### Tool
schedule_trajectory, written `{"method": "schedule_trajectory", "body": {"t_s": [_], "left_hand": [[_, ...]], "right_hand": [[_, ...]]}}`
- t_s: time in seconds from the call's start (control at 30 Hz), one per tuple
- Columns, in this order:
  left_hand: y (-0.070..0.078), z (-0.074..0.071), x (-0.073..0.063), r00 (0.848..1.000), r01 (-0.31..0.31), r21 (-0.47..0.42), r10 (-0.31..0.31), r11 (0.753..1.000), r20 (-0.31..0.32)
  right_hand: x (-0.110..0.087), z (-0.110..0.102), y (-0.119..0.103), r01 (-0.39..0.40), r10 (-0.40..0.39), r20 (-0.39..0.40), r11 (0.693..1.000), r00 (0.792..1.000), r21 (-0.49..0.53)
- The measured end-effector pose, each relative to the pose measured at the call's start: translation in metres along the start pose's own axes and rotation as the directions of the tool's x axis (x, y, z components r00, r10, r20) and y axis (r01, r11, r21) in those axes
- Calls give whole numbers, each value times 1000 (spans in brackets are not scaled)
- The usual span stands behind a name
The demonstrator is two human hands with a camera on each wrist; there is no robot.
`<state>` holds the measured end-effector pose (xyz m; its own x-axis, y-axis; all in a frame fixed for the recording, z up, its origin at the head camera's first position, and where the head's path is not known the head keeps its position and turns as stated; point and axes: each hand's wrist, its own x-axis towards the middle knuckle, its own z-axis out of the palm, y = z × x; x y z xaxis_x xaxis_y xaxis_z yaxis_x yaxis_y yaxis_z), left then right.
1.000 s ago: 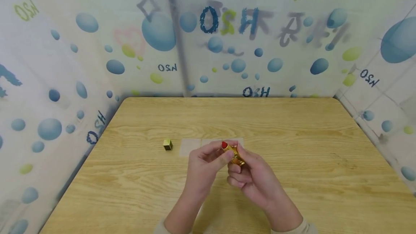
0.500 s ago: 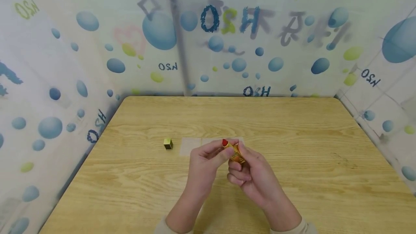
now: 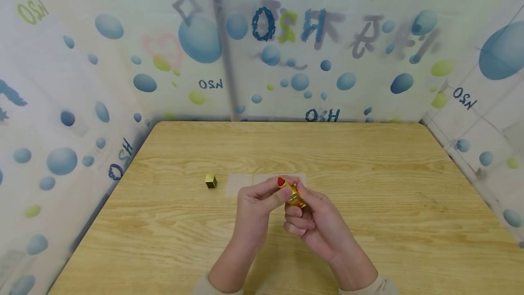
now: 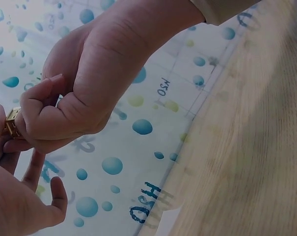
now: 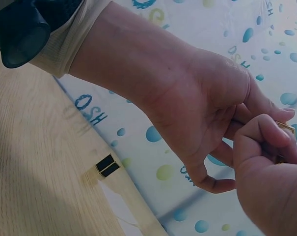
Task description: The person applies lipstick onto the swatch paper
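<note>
A gold lipstick point(image 3: 295, 198) with its red tip exposed is held up over the table between both hands in the head view, tilted with the tip toward the upper left. My left hand point(image 3: 252, 215) pinches its upper part near the tip, the thumb lying across the front. My right hand point(image 3: 321, 222) grips its lower part between thumb and fingers, the other fingers curled beneath. In the left wrist view, only a gold piece of the lipstick point(image 4: 13, 122) shows between the fingers. Fingers hide most of it in the right wrist view.
A small gold and black block point(image 3: 210, 181), which looks like the lipstick's cap, stands on the wooden table point(image 3: 163, 231) left of the hands. A pale, thin sheet point(image 3: 239, 185) lies flat behind the hands. Patterned walls point(image 3: 262, 76) enclose the table's back and sides.
Both hands stay around the lipstick in nearly the same place. The lipstick has turned slightly and shifted a little to the left. The block has not moved.
</note>
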<state>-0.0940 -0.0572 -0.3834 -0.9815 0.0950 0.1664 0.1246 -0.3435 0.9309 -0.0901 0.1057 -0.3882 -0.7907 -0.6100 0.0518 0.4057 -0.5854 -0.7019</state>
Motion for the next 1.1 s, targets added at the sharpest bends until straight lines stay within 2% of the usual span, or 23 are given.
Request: {"method": "schedule_trajectory", "body": {"t_s": [0.27,0.53,0.73,0.87,1.1], "left_hand": [[0,0,1,1000,-12,-19,12,1000,12],[1,0,-1,1000,4,-31,-4,1000,-3],[-1,0,-1,1000,-17,-43,17,999,-5],[-1,0,-1,1000,-24,-69,23,997,-20],[-2,4,-1,999,-6,-158,-3,987,-53]], "right_hand": [[0,-2,1,-11,9,44,999,999,53],[0,-3,2,-41,36,51,995,998,86],[0,-2,2,-54,50,45,994,998,93],[0,-2,2,-60,56,38,994,998,92],[2,-3,3,-87,81,51,987,995,135]]}}
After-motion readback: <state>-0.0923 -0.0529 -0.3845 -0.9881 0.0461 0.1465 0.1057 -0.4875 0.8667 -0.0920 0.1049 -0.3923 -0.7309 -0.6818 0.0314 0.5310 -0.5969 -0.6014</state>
